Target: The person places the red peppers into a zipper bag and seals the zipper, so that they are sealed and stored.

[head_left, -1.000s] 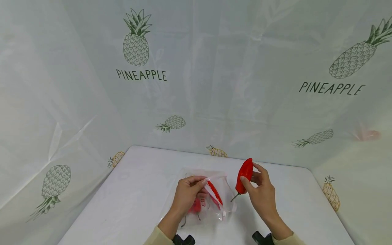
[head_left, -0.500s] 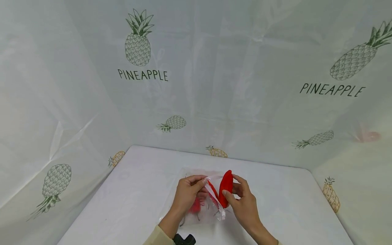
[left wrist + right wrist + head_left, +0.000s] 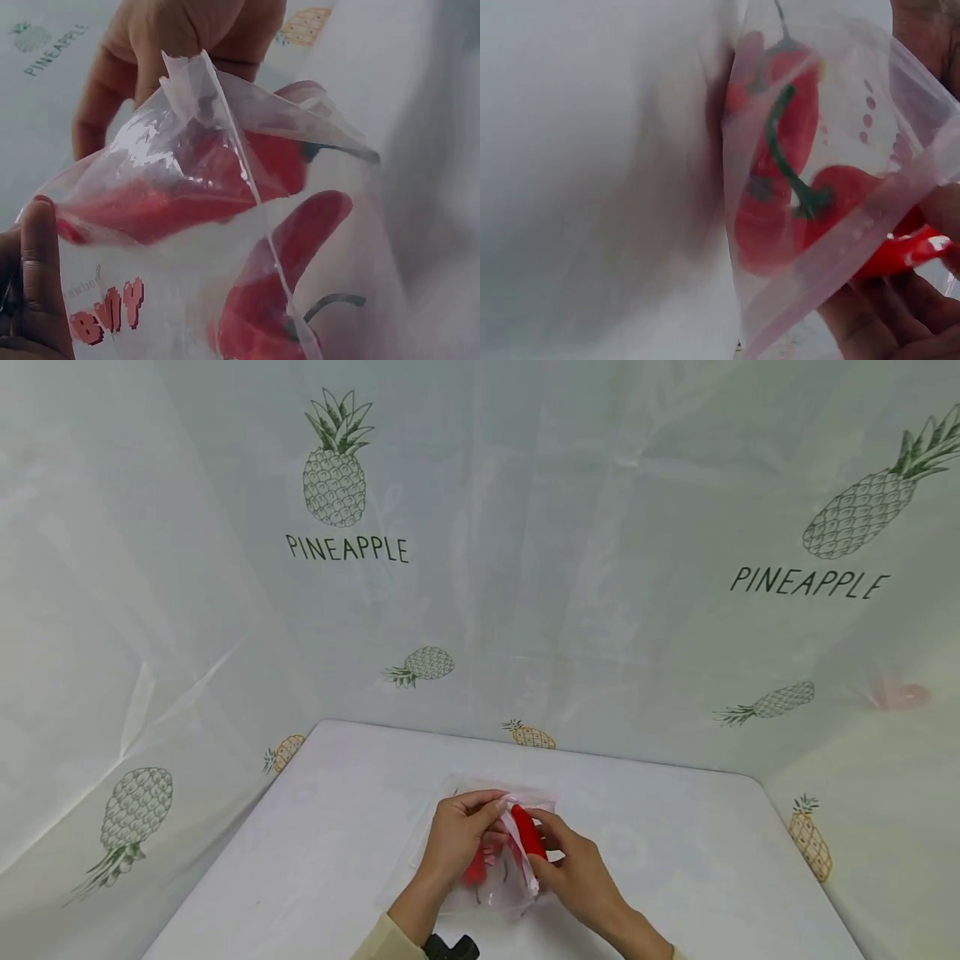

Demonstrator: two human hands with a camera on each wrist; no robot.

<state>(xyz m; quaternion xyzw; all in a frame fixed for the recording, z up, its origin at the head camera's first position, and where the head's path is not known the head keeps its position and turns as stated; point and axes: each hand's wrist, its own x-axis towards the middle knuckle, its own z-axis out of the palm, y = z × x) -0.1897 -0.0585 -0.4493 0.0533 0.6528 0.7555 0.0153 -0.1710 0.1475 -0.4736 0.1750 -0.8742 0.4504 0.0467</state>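
Observation:
My left hand (image 3: 457, 835) pinches the rim of a clear plastic bag (image 3: 180, 255) that has a pinkish edge and red printed letters. My right hand (image 3: 573, 864) grips a long red chili pepper (image 3: 528, 832) at the bag's mouth. In the right wrist view this pepper (image 3: 900, 255) sits partly inside, its curved green stem (image 3: 784, 150) showing through the plastic and its bright end between the fingers. Several other red peppers lie in the bag, among them one with a green stem (image 3: 270, 262) in the left wrist view. The bag hides part of my right fingers.
The bag rests on a white table (image 3: 360, 802) with a rounded far edge. A pale curtain (image 3: 480, 568) printed with pineapples surrounds the table behind and at the sides. A black wrist device (image 3: 450, 947) shows below my left hand.
My right hand has moved left and down with the red chili pepper, from beside the bag into its mouth. My left hand keeps its pinch on the rim.

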